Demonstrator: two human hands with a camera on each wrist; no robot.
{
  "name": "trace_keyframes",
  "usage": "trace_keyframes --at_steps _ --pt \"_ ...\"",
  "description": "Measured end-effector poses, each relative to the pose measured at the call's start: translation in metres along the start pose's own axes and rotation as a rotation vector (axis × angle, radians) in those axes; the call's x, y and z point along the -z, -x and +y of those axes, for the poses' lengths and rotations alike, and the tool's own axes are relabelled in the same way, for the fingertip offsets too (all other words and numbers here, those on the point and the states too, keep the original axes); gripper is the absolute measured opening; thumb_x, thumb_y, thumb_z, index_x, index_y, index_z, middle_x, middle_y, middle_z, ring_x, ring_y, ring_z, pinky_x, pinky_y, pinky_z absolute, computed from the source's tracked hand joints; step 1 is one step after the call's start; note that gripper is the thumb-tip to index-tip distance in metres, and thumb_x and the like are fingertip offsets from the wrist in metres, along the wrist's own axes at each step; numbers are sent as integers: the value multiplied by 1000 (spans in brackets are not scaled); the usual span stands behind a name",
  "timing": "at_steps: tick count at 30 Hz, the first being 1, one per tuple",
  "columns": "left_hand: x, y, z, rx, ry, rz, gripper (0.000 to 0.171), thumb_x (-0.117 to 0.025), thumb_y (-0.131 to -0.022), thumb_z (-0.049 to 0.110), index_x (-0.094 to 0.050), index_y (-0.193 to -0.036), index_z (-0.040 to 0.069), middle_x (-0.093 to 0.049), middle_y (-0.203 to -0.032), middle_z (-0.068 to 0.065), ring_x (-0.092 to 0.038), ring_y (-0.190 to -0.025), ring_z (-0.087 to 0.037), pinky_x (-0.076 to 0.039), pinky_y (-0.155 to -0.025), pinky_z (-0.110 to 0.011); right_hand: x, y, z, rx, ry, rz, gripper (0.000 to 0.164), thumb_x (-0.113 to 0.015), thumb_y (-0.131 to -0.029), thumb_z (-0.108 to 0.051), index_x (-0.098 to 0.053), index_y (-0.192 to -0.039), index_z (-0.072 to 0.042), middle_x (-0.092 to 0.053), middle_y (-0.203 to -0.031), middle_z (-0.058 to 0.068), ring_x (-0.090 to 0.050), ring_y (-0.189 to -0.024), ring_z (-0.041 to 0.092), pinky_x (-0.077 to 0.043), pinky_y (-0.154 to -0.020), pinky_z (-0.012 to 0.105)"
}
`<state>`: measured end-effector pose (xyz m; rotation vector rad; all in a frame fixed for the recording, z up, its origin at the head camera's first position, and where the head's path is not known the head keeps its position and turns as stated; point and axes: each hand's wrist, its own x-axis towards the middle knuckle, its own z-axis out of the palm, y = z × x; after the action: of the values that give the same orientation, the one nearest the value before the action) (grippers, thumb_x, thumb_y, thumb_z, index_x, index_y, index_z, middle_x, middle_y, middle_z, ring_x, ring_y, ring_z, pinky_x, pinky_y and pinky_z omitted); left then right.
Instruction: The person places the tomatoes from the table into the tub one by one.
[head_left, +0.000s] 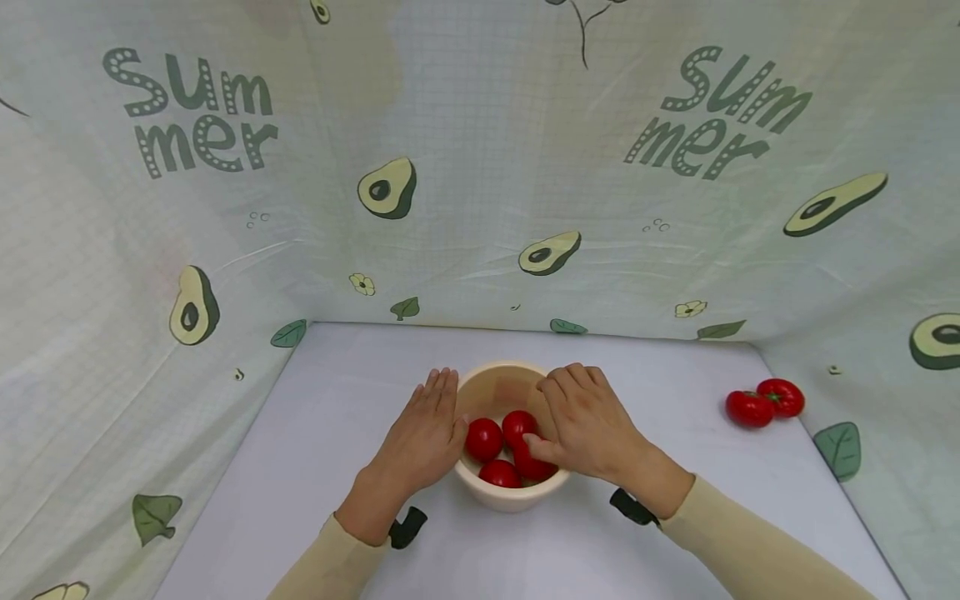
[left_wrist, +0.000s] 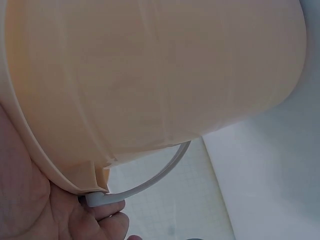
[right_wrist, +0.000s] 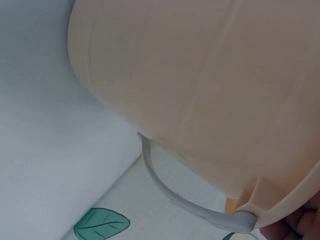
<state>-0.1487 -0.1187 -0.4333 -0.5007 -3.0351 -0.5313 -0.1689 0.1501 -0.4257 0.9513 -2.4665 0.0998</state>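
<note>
With left hand (head_left: 426,437) straight-fingered, touched the bucket (head_left: 506,500); with right hand (head_left: 588,421) curled, gripped its opposite side. Between both hands, had four red fruits (head_left: 484,439) inside the bucket.

From the near edge, the left arm (head_left: 326,560) reaches forward in a long beige fabric sleeve to a bare wrist (head_left: 372,498) and a back-up bare left hand (head_left: 426,437), its fingers straight, side by side, pointing away, thumb toward the right. The right arm (head_left: 746,537), likewise in long beige fabric, slants inward to a bare right hand (head_left: 588,423), back up, knuckles bent, thumb stretched leftward, fingertips largely hidden.
</note>
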Motion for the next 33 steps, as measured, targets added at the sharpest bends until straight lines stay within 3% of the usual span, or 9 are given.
trace_keyframes --at_steps 7,11,17,22,28,33 --pt "2 2 -1 -3 5 0 69 -47 -110 34 -29 -163 -7 -32 -170 -22 -24 -161 -38 -24 -131 -53 3 2 7 -31 11 31 60 -68 -85 -55 -67 -112 -1 -68 -109 14 -61 -105 33 -49 -91 50" --pt "2 2 -1 -2 9 -1 69 -48 -110 33 -29 -163 -7 -32 -170 -23 -24 -161 -38 -24 -131 -53 5 6 17 -31 30 93 61 -55 -92 -57 -67 -112 0 -68 -108 16 -61 -104 35 -49 -90 53" --pt "1 2 -1 3 8 5 69 -50 -110 32 -29 -163 -7 -32 -170 -23 -24 -161 -38 -24 -130 -53 12 19 48 -56 63 180 67 -57 -91 -57 -64 -117 4 -64 -108 20 -56 -102 40 -46 -88 57" --pt "1 2 -1 4 11 10 68 -50 -109 31 -30 -162 -7 -33 -169 -23 -25 -161 -38 -25 -130 -53 10 40 81 -87 127 208 73 -44 -99 -61 -62 -116 8 -62 -107 24 -55 -101 46 -44 -86 60" --pt "1 1 0 -1 0 8 68 -49 -109 32 -30 -163 -6 -33 -169 -22 -25 -161 -38 -25 -130 -53 -3 80 122 -131 217 124 75 -40 -97 -58 -59 -119 11 -62 -109 28 -56 -103 49 -46 -90 63" --pt "0 1 -1 -5 -7 9 68 -49 -109 33 -30 -163 -6 -34 -169 -22 -25 -161 -38 -26 -130 -52 -8 118 156 -200 295 -71 74 -72 -83 -44 -55 -128 14 -62 -118 31 -56 -113 50 -46 -99 66"
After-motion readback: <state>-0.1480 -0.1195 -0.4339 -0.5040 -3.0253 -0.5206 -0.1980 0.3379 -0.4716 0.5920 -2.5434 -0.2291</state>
